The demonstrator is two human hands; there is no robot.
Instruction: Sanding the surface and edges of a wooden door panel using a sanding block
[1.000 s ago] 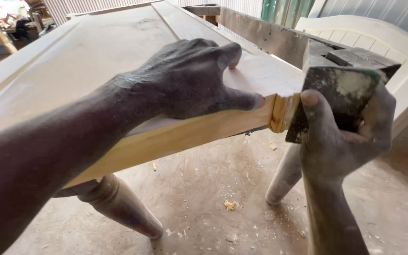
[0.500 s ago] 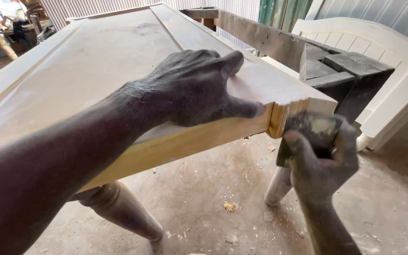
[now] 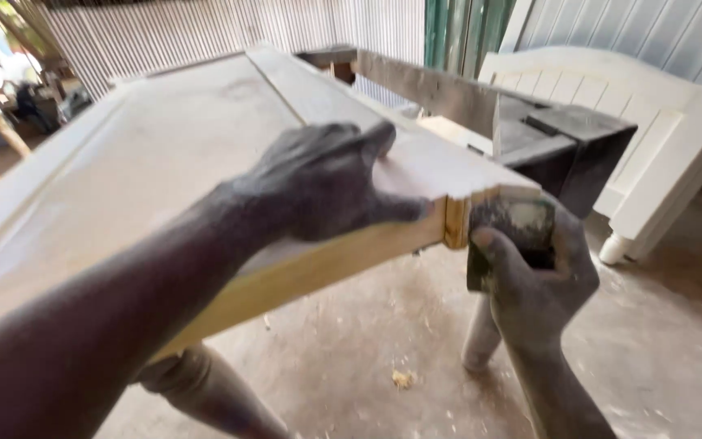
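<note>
A large pale wooden door panel (image 3: 148, 162) lies flat in front of me, its yellowish side edge (image 3: 318, 264) facing me. My left hand (image 3: 318, 183) presses flat on its top near the right corner, thumb over the edge. My right hand (image 3: 534, 280) grips a folded dark sheet of sandpaper (image 3: 513, 228) and holds it against the panel's end corner (image 3: 457, 219). Both hands are dusty. The frame is blurred.
A turned wooden leg (image 3: 205, 390) stands under the panel, and another leg (image 3: 481, 333) sits behind my right wrist. A dark wooden block (image 3: 570, 150) and a white headboard-like piece (image 3: 668, 130) stand at right. Corrugated metal walls rise behind. Shavings litter the dusty floor (image 3: 383, 358).
My right hand has dropped with the sandpaper from above the corner down onto the panel's end. The view has shifted a little; my left hand has stayed pressed on the panel.
</note>
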